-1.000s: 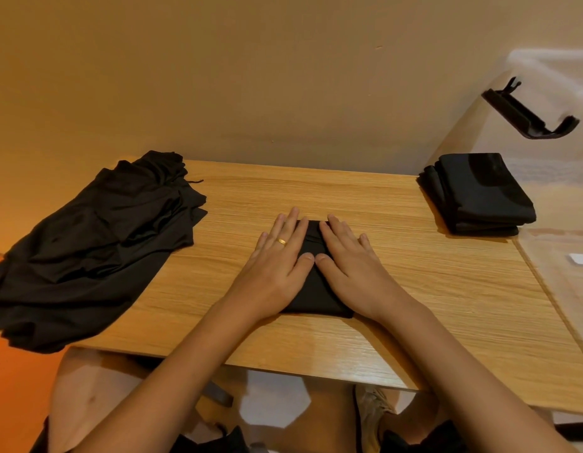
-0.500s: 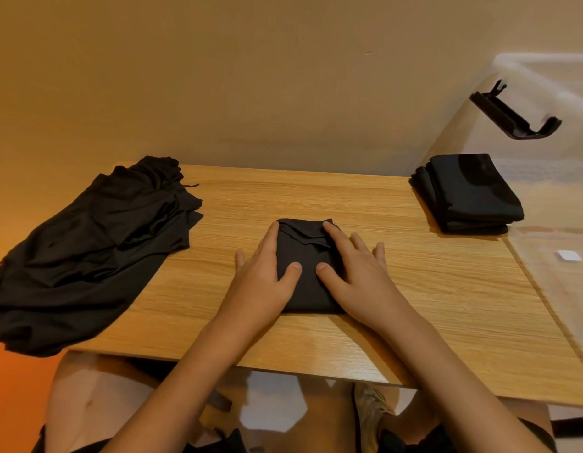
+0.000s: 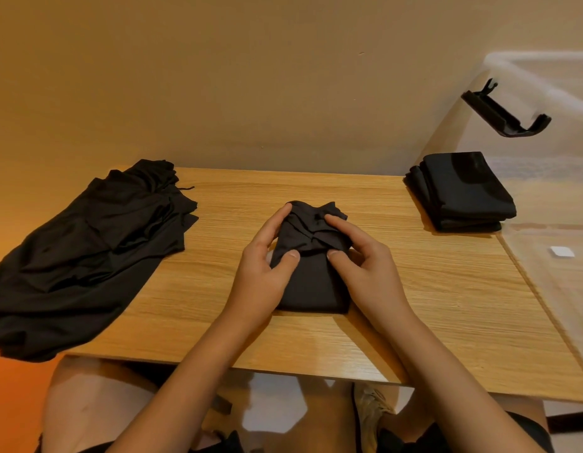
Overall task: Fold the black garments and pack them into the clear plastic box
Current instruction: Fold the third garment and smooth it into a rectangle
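Note:
A small folded black garment (image 3: 311, 282) lies at the middle of the wooden table (image 3: 430, 289). My left hand (image 3: 264, 273) grips its left side, fingers behind the raised far edge and thumb on top. My right hand (image 3: 365, 269) grips the right side the same way. The far end of the garment is lifted and bunched between my fingers. A stack of folded black garments (image 3: 460, 191) sits inside the clear plastic box (image 3: 545, 243) at the right. A pile of unfolded black garments (image 3: 87, 253) hangs over the table's left end.
A black clip handle (image 3: 505, 112) sticks up on the box's far wall. A small white label (image 3: 562, 251) lies on the box floor. A plain wall stands behind the table. My knees and a shoe show below the front edge.
Both hands went from pressing flat on the garment to curling round its sides. The garment's far end has been lifted and bunched toward me.

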Motion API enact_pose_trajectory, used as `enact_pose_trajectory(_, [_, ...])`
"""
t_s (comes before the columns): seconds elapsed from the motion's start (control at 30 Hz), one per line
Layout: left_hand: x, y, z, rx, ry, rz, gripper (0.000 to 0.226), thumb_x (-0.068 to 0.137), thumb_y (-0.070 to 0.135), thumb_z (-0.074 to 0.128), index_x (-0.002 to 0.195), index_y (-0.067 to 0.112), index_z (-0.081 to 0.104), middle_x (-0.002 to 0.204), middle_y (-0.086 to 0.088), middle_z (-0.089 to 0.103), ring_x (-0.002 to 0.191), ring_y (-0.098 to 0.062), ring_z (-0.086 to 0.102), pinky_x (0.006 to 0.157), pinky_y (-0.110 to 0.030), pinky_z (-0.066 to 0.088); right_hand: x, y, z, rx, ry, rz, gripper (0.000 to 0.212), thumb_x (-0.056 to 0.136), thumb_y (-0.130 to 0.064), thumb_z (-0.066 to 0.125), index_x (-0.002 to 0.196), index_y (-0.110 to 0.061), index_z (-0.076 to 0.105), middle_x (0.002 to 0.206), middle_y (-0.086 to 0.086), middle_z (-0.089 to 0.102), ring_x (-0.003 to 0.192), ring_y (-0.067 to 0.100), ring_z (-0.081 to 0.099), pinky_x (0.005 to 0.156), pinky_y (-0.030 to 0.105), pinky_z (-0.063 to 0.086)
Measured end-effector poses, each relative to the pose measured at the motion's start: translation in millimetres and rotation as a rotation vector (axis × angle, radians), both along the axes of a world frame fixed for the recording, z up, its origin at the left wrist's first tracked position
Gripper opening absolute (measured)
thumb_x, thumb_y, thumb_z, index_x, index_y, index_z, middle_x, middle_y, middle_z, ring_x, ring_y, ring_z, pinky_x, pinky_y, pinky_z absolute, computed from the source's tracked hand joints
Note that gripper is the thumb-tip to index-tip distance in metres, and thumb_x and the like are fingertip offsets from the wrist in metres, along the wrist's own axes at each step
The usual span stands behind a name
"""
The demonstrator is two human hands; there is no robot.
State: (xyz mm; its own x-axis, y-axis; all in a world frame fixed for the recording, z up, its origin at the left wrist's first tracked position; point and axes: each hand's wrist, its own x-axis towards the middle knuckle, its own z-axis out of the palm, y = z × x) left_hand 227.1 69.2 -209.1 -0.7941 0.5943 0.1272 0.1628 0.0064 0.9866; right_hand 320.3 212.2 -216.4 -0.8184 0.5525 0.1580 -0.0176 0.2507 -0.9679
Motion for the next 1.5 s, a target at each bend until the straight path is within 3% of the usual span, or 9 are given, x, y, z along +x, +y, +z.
enact_pose_trajectory(0.13, [7,10,2,0.007,-0.069,-0.014,0.067,0.096,-0.002,0.061,0.150,0.032,0.042,0.137,0.020,0.050,0.108,0.023,0.054,0.079,-0.016,0.054,13,12,4,-0.080,-0.006,-0.037,0.049,0.098,-0.007,0.060,0.136,-0.039,0.060,0.131,-0.013,0.061,0.103,0.002,0.066,0.074,0.025,0.059])
enact_pose_trajectory(0.53, [63,110,8,-0.078,-0.314,-0.329,0.075,0.099,0.000,0.055,0.157,0.037,0.025,0.150,0.016,0.039,0.093,0.007,0.068,0.072,-0.025,0.060,88,108,26,0.068,-0.304,-0.223,0.054,0.101,-0.012,0.057,0.146,-0.041,0.050,0.136,-0.007,0.057,0.107,0.008,0.061,0.082,0.029,0.059])
enact_pose_trajectory(0.67, [81,149,10,-0.148,-0.320,-0.429,0.080,0.098,-0.001,0.057,0.158,0.038,0.020,0.153,0.018,0.037,0.090,0.008,0.068,0.077,-0.033,0.063,107,144,29,0.258,-0.438,-0.298,0.055,0.101,-0.008,0.053,0.150,-0.033,0.046,0.147,-0.002,0.053,0.107,0.003,0.056,0.078,0.017,0.047])
enact_pose_trajectory(0.77, [87,169,13,-0.175,-0.283,-0.447,0.079,0.096,-0.002,0.059,0.158,0.033,0.023,0.147,0.018,0.047,0.079,0.011,0.068,0.094,-0.050,0.055,110,160,28,0.391,-0.496,-0.311,0.057,0.099,-0.005,0.051,0.152,-0.026,0.045,0.150,0.002,0.051,0.124,0.015,0.055,0.099,0.029,0.047])
enact_pose_trajectory(0.93, [78,182,14,-0.296,-0.134,-0.506,0.091,0.092,0.006,0.068,0.161,0.026,0.013,0.160,0.010,0.033,0.093,-0.001,0.071,0.089,-0.032,0.060,111,168,22,0.480,-0.530,-0.330,0.056,0.098,-0.004,0.052,0.152,-0.020,0.045,0.152,0.003,0.050,0.138,0.022,0.046,0.112,0.031,0.035])
enact_pose_trajectory(1.03, [74,180,5,-0.311,-0.073,-0.519,0.093,0.090,0.010,0.071,0.161,0.025,0.013,0.149,0.018,0.039,0.104,-0.003,0.067,0.079,-0.016,0.057,113,166,16,0.526,-0.540,-0.316,0.055,0.099,-0.006,0.052,0.152,-0.017,0.044,0.154,0.002,0.047,0.139,0.023,0.044,0.114,0.031,0.032])
enact_pose_trajectory(1.17, [71,179,1,-0.370,0.010,-0.495,0.095,0.089,0.020,0.072,0.162,0.028,0.011,0.120,0.007,0.066,0.098,-0.014,0.070,0.088,-0.035,0.059,116,164,11,0.581,-0.576,-0.335,0.060,0.101,-0.011,0.054,0.157,-0.021,0.035,0.164,0.003,0.030,0.148,0.023,0.032,0.120,0.038,0.027])
enact_pose_trajectory(1.3, [73,171,5,-0.436,0.456,-0.348,0.076,0.100,0.039,0.054,0.162,0.027,0.011,0.166,0.007,0.018,0.149,-0.012,0.023,0.120,-0.030,0.024,123,156,15,0.628,-0.500,-0.374,0.060,0.102,-0.013,0.053,0.158,-0.023,0.032,0.167,-0.002,0.023,0.151,0.016,0.026,0.118,0.030,0.024])
enact_pose_trajectory(1.5, [90,179,-13,-0.590,0.755,-0.492,0.060,0.109,0.040,0.024,0.162,0.021,0.002,0.168,0.009,-0.013,0.152,-0.006,-0.016,0.126,-0.044,0.000,122,147,-2,0.744,-0.532,-0.211,0.056,0.107,-0.029,0.040,0.160,-0.019,0.025,0.168,-0.002,0.020,0.154,0.009,0.012,0.123,0.028,0.013])
